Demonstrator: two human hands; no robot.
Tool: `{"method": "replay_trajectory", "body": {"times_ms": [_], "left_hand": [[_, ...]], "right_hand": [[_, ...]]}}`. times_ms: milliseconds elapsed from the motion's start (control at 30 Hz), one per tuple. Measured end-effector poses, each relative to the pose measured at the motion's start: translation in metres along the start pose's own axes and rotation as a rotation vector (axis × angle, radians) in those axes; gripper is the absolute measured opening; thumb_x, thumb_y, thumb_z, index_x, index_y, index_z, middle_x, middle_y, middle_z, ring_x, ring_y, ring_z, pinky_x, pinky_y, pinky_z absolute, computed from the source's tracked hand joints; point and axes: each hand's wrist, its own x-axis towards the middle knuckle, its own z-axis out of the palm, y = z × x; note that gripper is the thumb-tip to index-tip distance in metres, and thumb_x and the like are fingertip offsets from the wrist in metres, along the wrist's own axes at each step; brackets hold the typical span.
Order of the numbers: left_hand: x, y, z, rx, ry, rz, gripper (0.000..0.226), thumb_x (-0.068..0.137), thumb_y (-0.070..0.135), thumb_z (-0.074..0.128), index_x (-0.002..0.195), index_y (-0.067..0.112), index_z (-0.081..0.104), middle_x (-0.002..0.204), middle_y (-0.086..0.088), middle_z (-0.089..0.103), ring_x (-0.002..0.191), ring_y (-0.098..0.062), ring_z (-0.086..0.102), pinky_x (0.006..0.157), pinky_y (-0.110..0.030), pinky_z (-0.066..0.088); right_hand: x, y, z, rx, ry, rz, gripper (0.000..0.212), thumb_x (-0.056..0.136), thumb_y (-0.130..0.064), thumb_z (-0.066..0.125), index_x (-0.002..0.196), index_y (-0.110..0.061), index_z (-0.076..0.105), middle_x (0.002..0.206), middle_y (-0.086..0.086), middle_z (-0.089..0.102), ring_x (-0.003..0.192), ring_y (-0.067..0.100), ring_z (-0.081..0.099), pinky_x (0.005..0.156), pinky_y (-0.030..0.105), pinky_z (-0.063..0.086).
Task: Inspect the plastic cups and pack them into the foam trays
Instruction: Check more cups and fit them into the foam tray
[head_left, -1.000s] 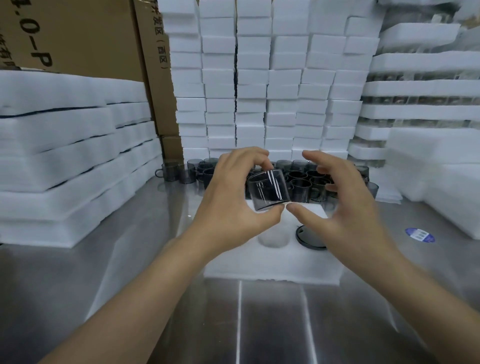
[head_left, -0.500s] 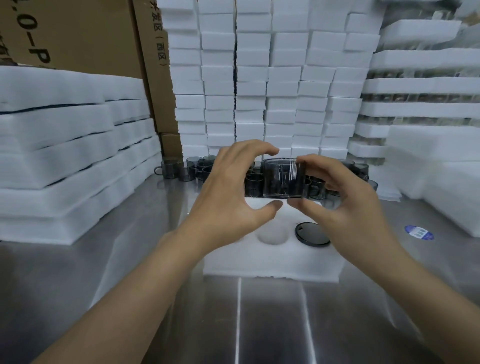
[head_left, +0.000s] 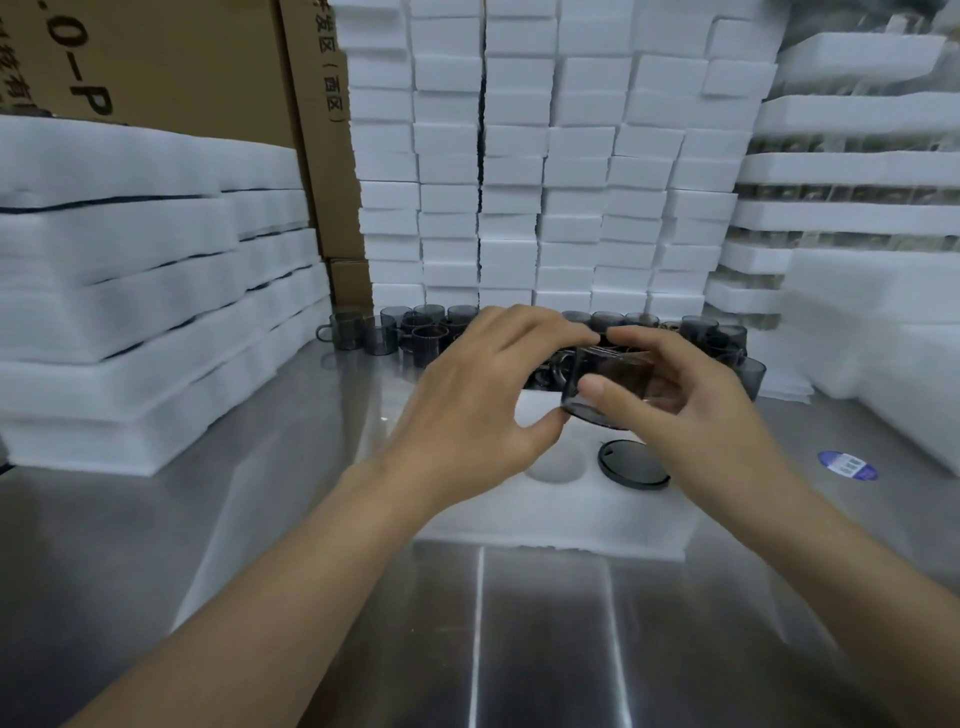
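Note:
A smoky grey transparent plastic cup (head_left: 615, 382) is held tilted in the air above the white foam tray (head_left: 550, 514). My left hand (head_left: 483, 400) grips its left side between thumb and curled fingers. My right hand (head_left: 691, 395) grips the right side, thumb across the front wall. The tray lies on the steel table and shows one empty round pocket (head_left: 555, 465) and one pocket holding a dark cup (head_left: 631, 463) seen from above. Several more grey cups with handles (head_left: 415, 332) stand in a row behind my hands.
Tall stacks of white foam blocks (head_left: 545, 171) fill the back. Stacked foam sheets (head_left: 135, 291) lie at the left, cardboard boxes (head_left: 176, 67) behind them. More foam trays (head_left: 852, 176) pile up at the right. A blue sticker (head_left: 847, 465) sits on the steel table (head_left: 311, 597).
The cup has turned in my hands and dropped slightly lower and to the right. My right thumb now lies across its front; my left fingers reach over its top.

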Motion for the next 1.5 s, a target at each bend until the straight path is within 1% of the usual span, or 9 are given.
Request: {"method": "replay_trajectory", "body": {"times_ms": [100, 233, 367, 567, 700, 867, 1133, 1367, 1500], "left_hand": [[-0.001, -0.011, -0.001, -0.025, -0.069, -0.136, 0.066, 0.097, 0.036, 0.073, 0.157, 0.04, 0.045, 0.151, 0.022, 0.052, 0.142, -0.004, 0.042, 0.114, -0.024, 0.037], [-0.013, -0.048, 0.0, 0.08, -0.309, -0.444, 0.049, 0.109, 0.043, 0.055, 0.157, 0.039, 0.048, 0.161, 0.018, 0.047, 0.154, -0.008, 0.03, 0.126, -0.042, 0.029], [-0.016, -0.065, 0.007, -0.242, -0.344, -0.713, 0.04, 0.109, 0.045, 0.054, 0.148, 0.037, 0.061, 0.157, 0.015, 0.055, 0.146, -0.01, 0.045, 0.111, -0.029, 0.032], [-0.014, -0.056, 0.022, -0.254, -0.331, -0.673, 0.022, 0.1, 0.038, 0.069, 0.122, 0.04, 0.069, 0.128, 0.015, 0.065, 0.111, -0.007, 0.063, 0.086, -0.028, 0.049], [-0.015, -0.054, 0.022, -0.226, -0.314, -0.668, 0.02, 0.098, 0.037, 0.068, 0.118, 0.04, 0.067, 0.124, 0.013, 0.065, 0.108, -0.01, 0.064, 0.091, -0.035, 0.055], [-0.015, -0.051, 0.02, -0.222, -0.333, -0.664, 0.02, 0.1, 0.039, 0.065, 0.119, 0.04, 0.065, 0.127, 0.011, 0.063, 0.111, -0.014, 0.062, 0.092, -0.037, 0.054], [-0.014, -0.051, 0.02, -0.227, -0.351, -0.663, 0.021, 0.1, 0.039, 0.064, 0.122, 0.04, 0.063, 0.131, 0.008, 0.062, 0.112, -0.016, 0.061, 0.092, -0.038, 0.054], [-0.015, -0.054, 0.024, -0.242, -0.349, -0.665, 0.02, 0.1, 0.041, 0.065, 0.119, 0.042, 0.063, 0.128, 0.01, 0.062, 0.106, -0.01, 0.062, 0.082, -0.033, 0.052], [-0.015, -0.054, 0.025, -0.252, -0.341, -0.661, 0.017, 0.1, 0.04, 0.065, 0.117, 0.042, 0.063, 0.124, 0.011, 0.064, 0.104, -0.007, 0.061, 0.08, -0.031, 0.051]], "right_hand": [[0.008, 0.004, -0.01, 0.093, 0.156, 0.061, 0.051, 0.075, -0.057, 0.082, 0.119, -0.034, 0.074, 0.108, -0.016, 0.079, 0.104, 0.002, 0.073, 0.094, 0.028, 0.057], [0.017, 0.01, -0.026, 0.187, 0.328, 0.162, 0.054, 0.068, -0.064, 0.078, 0.114, -0.036, 0.076, 0.109, -0.01, 0.079, 0.106, 0.01, 0.074, 0.104, 0.04, 0.056], [0.015, 0.009, -0.025, 0.174, 0.323, 0.182, 0.054, 0.067, -0.063, 0.076, 0.114, -0.039, 0.077, 0.109, -0.011, 0.078, 0.107, 0.01, 0.072, 0.097, 0.034, 0.055], [0.003, 0.001, -0.012, -0.071, -0.053, 0.054, 0.052, 0.076, -0.064, 0.07, 0.124, -0.043, 0.072, 0.11, -0.025, 0.076, 0.105, -0.003, 0.07, 0.09, 0.023, 0.051], [-0.006, -0.002, -0.002, -0.336, -0.211, 0.003, 0.064, 0.071, -0.075, 0.065, 0.129, -0.048, 0.068, 0.113, -0.03, 0.071, 0.11, -0.004, 0.065, 0.096, 0.028, 0.051], [-0.007, -0.008, -0.005, -0.329, -0.267, -0.028, 0.053, 0.069, -0.073, 0.073, 0.116, -0.049, 0.064, 0.111, -0.027, 0.068, 0.104, 0.002, 0.066, 0.091, 0.032, 0.054], [-0.01, -0.005, -0.003, -0.356, -0.266, -0.012, 0.064, 0.06, -0.082, 0.079, 0.106, -0.044, 0.056, 0.101, -0.02, 0.066, 0.088, 0.008, 0.065, 0.079, 0.04, 0.057], [-0.008, -0.007, -0.003, -0.422, -0.343, -0.049, 0.069, 0.059, -0.087, 0.076, 0.105, -0.043, 0.05, 0.101, -0.017, 0.065, 0.094, 0.009, 0.063, 0.081, 0.038, 0.054], [-0.01, -0.007, -0.005, -0.509, -0.36, -0.055, 0.073, 0.06, -0.1, 0.06, 0.11, -0.049, 0.046, 0.112, -0.029, 0.06, 0.104, -0.001, 0.06, 0.084, 0.032, 0.052]]}}
